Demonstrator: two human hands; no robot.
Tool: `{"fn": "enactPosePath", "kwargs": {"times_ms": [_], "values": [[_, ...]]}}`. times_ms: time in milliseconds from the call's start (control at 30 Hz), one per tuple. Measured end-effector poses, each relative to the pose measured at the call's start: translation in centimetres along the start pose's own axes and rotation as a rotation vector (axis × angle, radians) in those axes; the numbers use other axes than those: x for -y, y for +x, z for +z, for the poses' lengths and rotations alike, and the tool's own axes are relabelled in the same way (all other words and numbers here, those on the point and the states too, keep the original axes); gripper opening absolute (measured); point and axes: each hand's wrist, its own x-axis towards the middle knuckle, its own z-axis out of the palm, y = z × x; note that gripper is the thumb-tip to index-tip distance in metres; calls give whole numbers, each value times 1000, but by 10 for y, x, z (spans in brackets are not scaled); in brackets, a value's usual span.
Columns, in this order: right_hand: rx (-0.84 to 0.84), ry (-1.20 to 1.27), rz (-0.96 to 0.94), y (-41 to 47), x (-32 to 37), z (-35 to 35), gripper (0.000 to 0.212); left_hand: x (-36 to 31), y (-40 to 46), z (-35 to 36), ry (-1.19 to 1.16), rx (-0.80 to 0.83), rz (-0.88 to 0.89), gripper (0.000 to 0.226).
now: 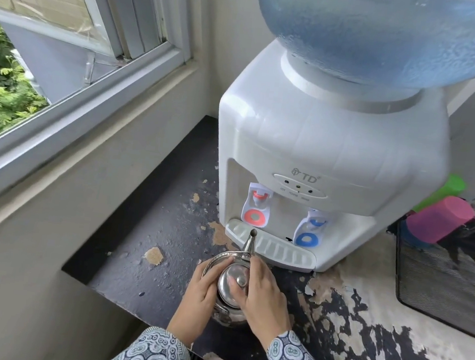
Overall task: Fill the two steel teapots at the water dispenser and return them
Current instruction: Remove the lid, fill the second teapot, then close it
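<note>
Standing: steel teapot (230, 290) on the dark, peeling counter (140, 257), just in front of the white water dispenser (316, 147), spout aimed at the drip tray (276, 247).
Spout: tip just below and before the red tap (256, 208); touching the tray or not, cannot tell.
Left hand (201, 293): wrapped round the pot's left side, fingers curled against the body near the rim, gripping it.
Right hand (259, 293): laid over the right side of the pot, thumb on the lid (233, 282) beside the knob, closed on the lid and the pot's shoulder.
Lid: seated on the pot, whether fully down cannot tell.
Sleeves: patterned blue and white, at the bottom edge.
Dispenser: blue bottle (386, 31) upturned on top; red tap at left, blue tap (311, 231) at right, both above the tray.
Right of dispenser: black mesh basket (442, 283) with a pink cup (440, 218) and a green cup (446, 190) lying beside or in it.
Left: open window (68, 53) with greenery outside.
Second teapot: out of view.
</note>
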Motion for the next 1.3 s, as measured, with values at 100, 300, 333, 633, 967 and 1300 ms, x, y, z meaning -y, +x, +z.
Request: {"fn": "enactPosePath", "kwargs": {"times_ms": [100, 300, 333, 633, 967, 1300], "values": [[-7, -12, -8, 0, 0, -2, 101, -2, 2, -3, 19, 8, 4, 59], [13, -2, -40, 0, 0, -5, 95, -1, 4, -10, 72, 51, 25, 60], [15, 2, -49, 0, -1, -6, 98, 0, 4, -10, 81, 55, 29, 59], [28, 157, -36, -2, -1, -7, 91, -3, 3, -10, 115, 68, 38, 62], [22, 565, -18, -6, -12, -12, 47, -1, 0, -10, 66, 84, 39, 66], [-384, 441, 427, -41, -71, 13, 20, -1, 0, -15, 12, 161, 30, 52]]}}
